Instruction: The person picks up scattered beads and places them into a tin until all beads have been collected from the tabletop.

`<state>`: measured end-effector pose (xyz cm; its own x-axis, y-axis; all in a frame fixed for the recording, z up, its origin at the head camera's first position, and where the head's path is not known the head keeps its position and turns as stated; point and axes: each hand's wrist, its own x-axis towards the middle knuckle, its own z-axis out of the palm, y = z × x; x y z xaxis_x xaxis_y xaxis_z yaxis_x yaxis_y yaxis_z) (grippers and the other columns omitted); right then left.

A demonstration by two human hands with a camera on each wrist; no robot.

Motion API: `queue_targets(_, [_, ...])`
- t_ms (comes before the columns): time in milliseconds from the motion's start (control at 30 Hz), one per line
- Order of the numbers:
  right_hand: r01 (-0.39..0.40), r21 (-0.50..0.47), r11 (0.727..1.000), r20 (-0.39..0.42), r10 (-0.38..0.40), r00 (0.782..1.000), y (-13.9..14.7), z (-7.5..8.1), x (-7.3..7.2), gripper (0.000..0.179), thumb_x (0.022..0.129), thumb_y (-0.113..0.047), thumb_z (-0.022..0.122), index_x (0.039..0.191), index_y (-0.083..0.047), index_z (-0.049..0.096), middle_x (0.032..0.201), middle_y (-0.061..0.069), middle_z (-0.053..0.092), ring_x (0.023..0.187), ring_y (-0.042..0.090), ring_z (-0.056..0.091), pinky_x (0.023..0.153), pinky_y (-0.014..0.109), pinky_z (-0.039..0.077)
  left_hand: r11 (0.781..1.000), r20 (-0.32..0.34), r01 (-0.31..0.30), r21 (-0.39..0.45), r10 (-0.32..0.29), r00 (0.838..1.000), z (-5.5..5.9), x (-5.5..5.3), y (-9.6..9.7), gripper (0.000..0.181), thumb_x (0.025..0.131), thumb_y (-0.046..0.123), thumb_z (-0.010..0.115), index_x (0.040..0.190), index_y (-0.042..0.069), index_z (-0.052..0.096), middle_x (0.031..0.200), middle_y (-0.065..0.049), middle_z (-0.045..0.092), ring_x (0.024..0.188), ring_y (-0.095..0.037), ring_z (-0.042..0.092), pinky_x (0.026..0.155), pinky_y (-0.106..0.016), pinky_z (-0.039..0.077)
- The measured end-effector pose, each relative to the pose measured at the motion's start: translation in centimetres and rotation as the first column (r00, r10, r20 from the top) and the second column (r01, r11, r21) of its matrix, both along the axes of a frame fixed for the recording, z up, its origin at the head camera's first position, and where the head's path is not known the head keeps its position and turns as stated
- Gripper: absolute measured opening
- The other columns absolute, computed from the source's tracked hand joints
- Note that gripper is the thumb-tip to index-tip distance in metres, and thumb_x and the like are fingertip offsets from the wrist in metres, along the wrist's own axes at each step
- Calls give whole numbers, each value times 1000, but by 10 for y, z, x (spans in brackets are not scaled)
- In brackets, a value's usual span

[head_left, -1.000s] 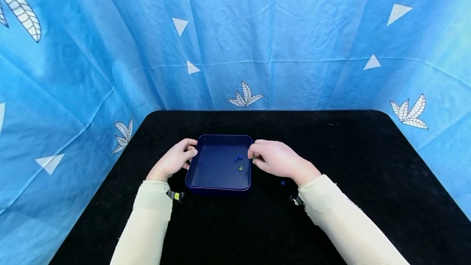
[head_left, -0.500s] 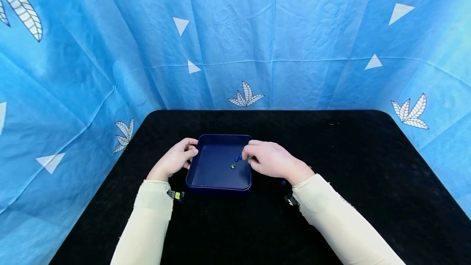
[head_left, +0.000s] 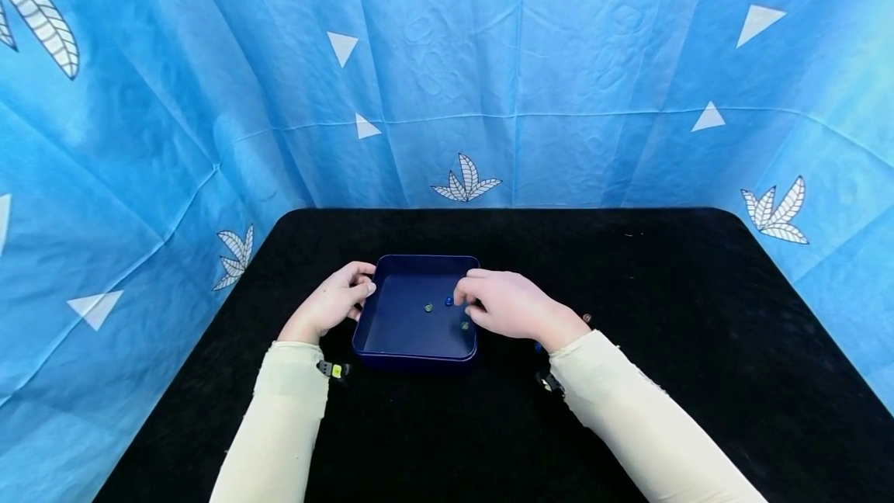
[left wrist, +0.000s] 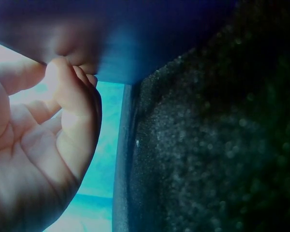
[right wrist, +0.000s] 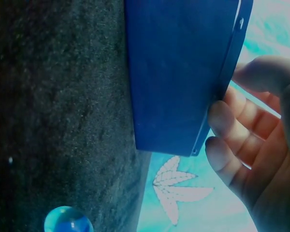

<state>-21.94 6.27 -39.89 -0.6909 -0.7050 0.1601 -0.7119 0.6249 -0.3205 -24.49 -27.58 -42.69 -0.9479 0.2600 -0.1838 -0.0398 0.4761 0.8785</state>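
A shallow dark blue tray [head_left: 415, 357] lies on the black table. My left hand [head_left: 333, 303] grips its left wall, thumb at the rim and fingers against the outer side. Over the right rim hovers my right hand [head_left: 520, 305], fingers loosely bent, with nothing seen between them. Inside the tray are a green marble [head_left: 428, 307], a blue marble [head_left: 449, 301] and, by the right wall, a second green marble [head_left: 465, 325]. The right hand hides part of that wall. In the right wrist view, its fingertips [right wrist: 221, 116] are at the tray's edge.
Below my right wrist, a blue marble [head_left: 538, 347] on the table is partly hidden. A reddish-brown marble [head_left: 587, 317] lies just beyond that wrist. Blue curtain [head_left: 587, 60] with leaf prints rises behind the table's far edge.
My right hand has moved left over the rim and let go of a green marble, which is now in the tray. The other green marble has rolled left. My left hand stays put.
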Motion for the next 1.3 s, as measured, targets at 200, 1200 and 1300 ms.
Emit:
queue_targets(200, [7,-8,1000,-12,-7,1000,3,-1,1,16,96,-13,63,107,-22,71,105,-13,60,78,2,55,72,26,50,1000,-2,4,16,-4,1000,-1,-2,0,45,107,14,50,148,-1,39,111,-18,51,90,-37,57,65,-40,55])
queue_targets(1200, [226,-18,974,65,-224,972,99,-12,-3,12,93,-18,70,104,-19,72,94,-11,58,79,9,57,76,38,50,1000,-10,-6,6,6,1000,-2,0,1,42,106,13,51,145,-1,42,108,-17,50,86,-32,58,66,-41,56])
queue_targets(1300, [248,-30,968,66,-246,967,111,-14,-3,12,92,-18,71,105,-18,71,95,-11,59,80,11,57,76,39,50,1000,-9,-10,4,10,1000,-2,0,1,42,106,13,51,145,-1,42,108,-17,50,87,-32,58,67,-41,56])
